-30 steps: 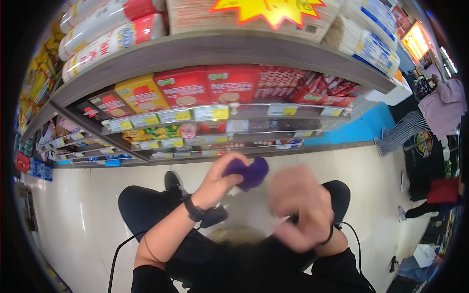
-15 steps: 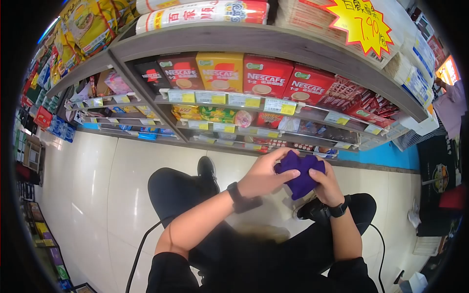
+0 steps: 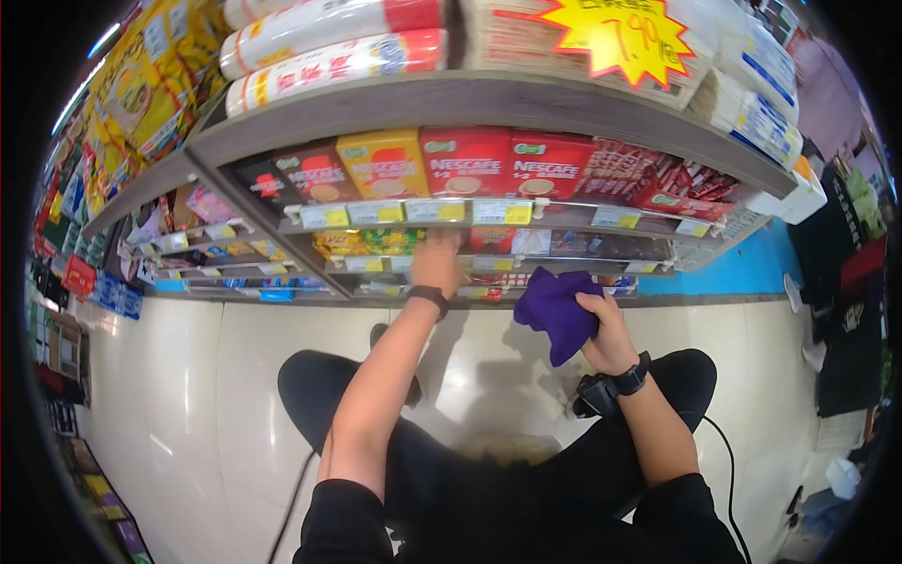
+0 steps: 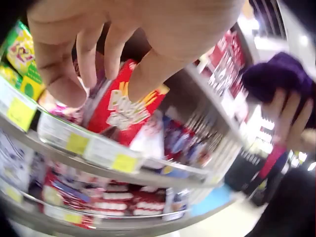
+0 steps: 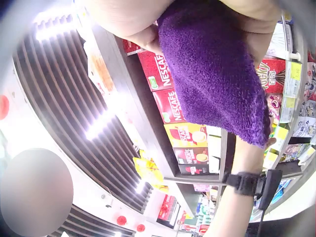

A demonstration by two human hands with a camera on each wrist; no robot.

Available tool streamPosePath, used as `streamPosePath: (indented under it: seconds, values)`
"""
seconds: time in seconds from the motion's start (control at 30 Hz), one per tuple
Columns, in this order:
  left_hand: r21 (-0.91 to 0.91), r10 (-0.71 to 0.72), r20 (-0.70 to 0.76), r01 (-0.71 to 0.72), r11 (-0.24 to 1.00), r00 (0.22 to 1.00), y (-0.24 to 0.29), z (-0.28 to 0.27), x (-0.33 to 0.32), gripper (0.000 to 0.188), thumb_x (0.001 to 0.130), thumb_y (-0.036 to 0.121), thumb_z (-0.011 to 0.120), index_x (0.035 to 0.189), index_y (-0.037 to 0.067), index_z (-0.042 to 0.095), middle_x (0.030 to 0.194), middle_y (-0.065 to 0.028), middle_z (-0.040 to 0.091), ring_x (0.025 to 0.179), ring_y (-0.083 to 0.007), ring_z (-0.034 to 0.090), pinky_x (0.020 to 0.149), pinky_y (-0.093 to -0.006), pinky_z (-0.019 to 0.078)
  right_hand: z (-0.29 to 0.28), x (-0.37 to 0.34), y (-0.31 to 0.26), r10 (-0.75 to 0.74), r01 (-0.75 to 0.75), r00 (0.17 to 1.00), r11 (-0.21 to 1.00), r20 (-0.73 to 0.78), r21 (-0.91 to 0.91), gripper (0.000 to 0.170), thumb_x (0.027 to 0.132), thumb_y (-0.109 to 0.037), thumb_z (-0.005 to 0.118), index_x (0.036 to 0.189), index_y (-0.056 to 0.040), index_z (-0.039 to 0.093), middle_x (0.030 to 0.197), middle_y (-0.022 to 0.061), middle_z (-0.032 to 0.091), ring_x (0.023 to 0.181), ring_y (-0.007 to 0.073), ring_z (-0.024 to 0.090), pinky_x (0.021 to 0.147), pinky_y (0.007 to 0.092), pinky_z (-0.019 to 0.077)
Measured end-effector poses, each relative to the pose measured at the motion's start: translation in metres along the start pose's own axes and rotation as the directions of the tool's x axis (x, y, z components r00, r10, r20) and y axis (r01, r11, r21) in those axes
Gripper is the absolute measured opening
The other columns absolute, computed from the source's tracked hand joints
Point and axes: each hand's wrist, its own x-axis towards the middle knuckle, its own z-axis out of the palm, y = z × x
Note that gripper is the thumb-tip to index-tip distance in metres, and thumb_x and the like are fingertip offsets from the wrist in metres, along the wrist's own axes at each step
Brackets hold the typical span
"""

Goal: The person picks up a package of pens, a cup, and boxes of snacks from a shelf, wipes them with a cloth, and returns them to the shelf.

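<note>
My left hand (image 3: pixel 437 264) reaches into the second shelf row, over the snack packs under the coffee boxes. In the left wrist view, the left hand (image 4: pixel 133 39) has its fingers bent downward and spread above a pink package (image 4: pixel 73 114), with the thumb in front of a red Pocky box (image 4: pixel 123 111); whether they touch is unclear. My right hand (image 3: pixel 611 340) holds a purple cloth (image 3: pixel 559 310) by its right side, thumb on top, in front of the shelf. In the right wrist view, the fuzzy cloth (image 5: pixel 212 79) hangs from the right hand (image 5: pixel 131 17).
Nescafe boxes (image 3: pixel 465 164) line the row above, behind price tags (image 3: pixel 503 211). Noodle packs (image 3: pixel 338 61) lie on the top shelf (image 3: pixel 376 101). Green and yellow snack bags (image 3: pixel 390 242) sit left of the left hand. Tiled floor (image 3: pixel 254 329) lies below.
Both hands were on the cloth half a second ago. My left hand has let go of it and moved left and forward to the shelf; the right hand keeps the cloth.
</note>
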Motion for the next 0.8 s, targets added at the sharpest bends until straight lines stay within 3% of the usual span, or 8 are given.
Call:
streamPosePath:
  seconds: [0.03, 0.17, 0.33, 0.47, 0.57, 0.67, 0.7, 0.8]
  values:
    - [0.090, 0.022, 0.042, -0.025, 0.996, 0.999, -0.002, 0.004, 0.006, 0.034, 0.075, 0.009, 0.070, 0.108, 0.007, 0.065, 0.107, -0.0172, 0.063, 0.098, -0.0405, 0.063, 0.081, -0.0494, 0.0543, -0.001, 0.000, 0.000, -0.011, 0.011, 1.000, 1.000, 0.001, -0.009, 0.040, 0.095, -0.015, 0.056, 0.129, 0.0049, 0.053, 0.118, 0.0133, 0.065, 0.107, 0.0218, 0.066, 0.094, 0.0340, 0.0530]
    - [0.088, -0.039, 0.367, 0.007, 0.996, 0.930, -0.002, 0.004, 0.026, 0.033, 0.073, 0.013, 0.071, 0.106, 0.008, 0.064, 0.106, -0.0197, 0.063, 0.111, -0.0408, 0.058, 0.087, -0.0502, 0.0513, 0.003, -0.005, -0.016, -0.006, 0.005, 0.999, 1.000, -0.032, -0.009, 0.031, 0.094, -0.015, 0.059, 0.121, 0.0002, 0.057, 0.107, 0.0082, 0.067, 0.094, 0.0179, 0.068, 0.084, 0.0320, 0.0551]
    - [0.045, 0.196, 0.034, -0.198, 0.979, 0.980, 0.033, -0.055, 0.011, 0.051, 0.064, 0.014, 0.077, 0.112, 0.007, 0.061, 0.111, -0.0175, 0.059, 0.100, -0.0398, 0.058, 0.086, -0.0495, 0.0499, -0.014, -0.001, -0.017, -0.047, 0.048, 0.998, 0.999, -0.042, 0.025, 0.031, 0.096, -0.015, 0.058, 0.124, -0.0006, 0.055, 0.108, 0.0070, 0.066, 0.095, 0.0170, 0.067, 0.085, 0.0316, 0.0545]
    - [-0.412, 0.157, 0.126, -0.092, 0.907, 0.980, 0.085, -0.106, -0.003, 0.056, 0.063, 0.008, 0.077, 0.115, 0.004, 0.058, 0.110, -0.0163, 0.058, 0.095, -0.0372, 0.058, 0.084, -0.0407, 0.0492, -0.015, -0.002, -0.012, -0.032, 0.034, 0.999, 0.984, -0.018, 0.177, 0.033, 0.096, -0.013, 0.057, 0.127, -0.0011, 0.053, 0.111, 0.0069, 0.065, 0.098, 0.0162, 0.065, 0.089, 0.0316, 0.0535]
    - [-0.552, 0.253, 0.137, -0.138, 0.822, 0.958, 0.123, -0.132, -0.014, 0.057, 0.063, 0.010, 0.083, 0.114, 0.003, 0.058, 0.107, -0.0141, 0.057, 0.099, -0.0304, 0.060, 0.089, -0.0362, 0.0482, -0.004, -0.006, -0.007, -0.035, 0.025, 0.998, 0.977, 0.045, 0.211, 0.041, 0.094, -0.009, 0.061, 0.133, -0.0022, 0.050, 0.118, 0.0066, 0.063, 0.104, 0.0152, 0.063, 0.092, 0.0317, 0.0524]
    - [-0.763, 0.218, 0.034, -0.115, 0.636, 0.975, 0.145, -0.133, -0.024, 0.061, 0.064, 0.012, 0.087, 0.117, 0.002, 0.057, 0.108, -0.0127, 0.057, 0.100, -0.0270, 0.059, 0.091, -0.0346, 0.0480, 0.005, -0.011, 0.010, -0.109, 0.103, 0.989, 0.993, 0.104, 0.062, 0.050, 0.091, -0.004, 0.065, 0.138, -0.0042, 0.046, 0.125, 0.0060, 0.060, 0.111, 0.0144, 0.061, 0.095, 0.0316, 0.0510]
    - [-0.640, 0.380, 0.022, -0.279, 0.716, 0.925, 0.138, -0.131, -0.021, 0.065, 0.066, 0.012, 0.088, 0.120, 0.001, 0.055, 0.116, -0.0131, 0.059, 0.104, -0.0239, 0.061, 0.092, -0.0327, 0.0487, 0.013, -0.014, 0.006, -0.083, 0.073, 0.986, 0.994, 0.144, 0.077, 0.058, 0.090, -0.004, 0.067, 0.142, -0.0051, 0.043, 0.129, 0.0055, 0.057, 0.115, 0.0133, 0.057, 0.097, 0.0322, 0.0499]
    - [-0.731, 0.303, 0.162, -0.092, 0.676, 0.939, 0.135, -0.124, -0.025, 0.065, 0.068, 0.011, 0.088, 0.123, 0.001, 0.054, 0.118, -0.0144, 0.063, 0.106, -0.0219, 0.064, 0.092, -0.0324, 0.0501, 0.011, -0.012, 0.013, -0.048, 0.047, 0.999, 0.992, 0.006, 0.117, 0.059, 0.090, -0.005, 0.067, 0.143, -0.0056, 0.043, 0.129, 0.0065, 0.056, 0.116, 0.0143, 0.057, 0.099, 0.0326, 0.0485]
